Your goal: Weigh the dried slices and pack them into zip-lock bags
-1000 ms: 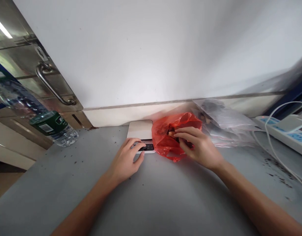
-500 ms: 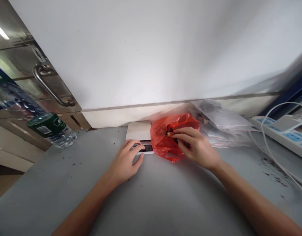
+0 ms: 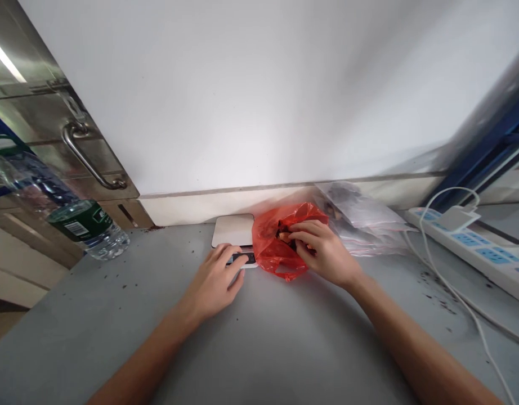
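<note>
A small flat kitchen scale (image 3: 233,230) with a pale platform lies against the wall. My left hand (image 3: 217,275) is at its dark control panel (image 3: 250,258), fingers apart, one fingertip touching the panel. Beside the scale, partly over its right edge, sits an open red plastic bag (image 3: 270,236). Dark and light-brown pieces (image 3: 283,234) show in its mouth, too small to name. My right hand (image 3: 327,253) reaches into the bag, fingers bent and closed at these pieces. Its fingertips are partly hidden, so what they grip is unclear.
Clear zip bags (image 3: 369,225) with dark contents lie right of the red bag. A white power strip (image 3: 474,247) with a plug and white cable (image 3: 437,267) is farther right. A large water bottle (image 3: 86,225) stands left. Dark crumbs (image 3: 439,298) dot the grey tabletop (image 3: 276,349).
The view has turned slightly right, showing more of the power strip. Both hands keep nearly the same places, the left at the scale's panel and the right in the red bag.
</note>
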`<action>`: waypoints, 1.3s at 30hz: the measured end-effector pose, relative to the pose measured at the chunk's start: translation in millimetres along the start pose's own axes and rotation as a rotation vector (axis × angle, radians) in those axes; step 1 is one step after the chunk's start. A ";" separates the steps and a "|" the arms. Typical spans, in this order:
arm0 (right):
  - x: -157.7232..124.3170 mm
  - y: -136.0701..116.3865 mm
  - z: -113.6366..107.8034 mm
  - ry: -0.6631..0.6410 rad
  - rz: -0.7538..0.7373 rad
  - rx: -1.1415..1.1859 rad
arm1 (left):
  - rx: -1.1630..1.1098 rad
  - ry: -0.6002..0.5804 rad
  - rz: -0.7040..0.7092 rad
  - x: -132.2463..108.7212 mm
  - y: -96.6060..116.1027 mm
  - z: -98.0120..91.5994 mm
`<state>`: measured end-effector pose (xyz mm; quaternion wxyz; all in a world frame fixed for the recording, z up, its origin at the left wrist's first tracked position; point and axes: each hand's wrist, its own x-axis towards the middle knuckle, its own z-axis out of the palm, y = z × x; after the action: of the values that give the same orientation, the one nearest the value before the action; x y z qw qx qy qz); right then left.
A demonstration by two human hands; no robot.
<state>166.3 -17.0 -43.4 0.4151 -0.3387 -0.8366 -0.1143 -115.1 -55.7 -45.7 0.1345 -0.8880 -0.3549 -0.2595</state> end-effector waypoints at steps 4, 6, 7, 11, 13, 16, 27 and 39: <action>-0.8 0.0 1.3 -0.017 0.017 -0.004 | -0.017 -0.019 -0.010 -1.1 3.0 -0.7; -1.4 1.0 1.4 -0.027 0.006 -0.011 | -0.036 -0.029 -0.021 -2.2 3.2 0.0; -1.6 1.6 1.0 -0.034 -0.003 -0.020 | -0.047 -0.029 -0.024 -2.7 3.3 0.6; -1.8 4.0 -2.8 -0.098 -0.013 -0.055 | -0.075 -0.034 -0.030 -4.4 3.8 4.7; -1.7 4.4 -4.6 -0.136 -0.008 -0.054 | -0.076 -0.039 -0.024 -4.4 5.0 6.4; -1.6 3.4 -5.6 -0.148 -0.003 -0.043 | -0.072 -0.033 -0.010 -3.5 7.9 7.2; -2.0 2.8 -3.4 -0.106 -0.020 -0.038 | -0.103 -0.078 -0.025 -1.9 8.8 4.6; -1.5 0.1 -5.6 -0.038 0.027 0.046 | -0.206 -0.124 -0.016 -2.7 17.6 9.6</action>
<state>170.5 -20.2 -41.1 0.4085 -0.3425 -0.8420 -0.0828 -100.9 -65.7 -56.2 0.0181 -0.9087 -0.3411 -0.2401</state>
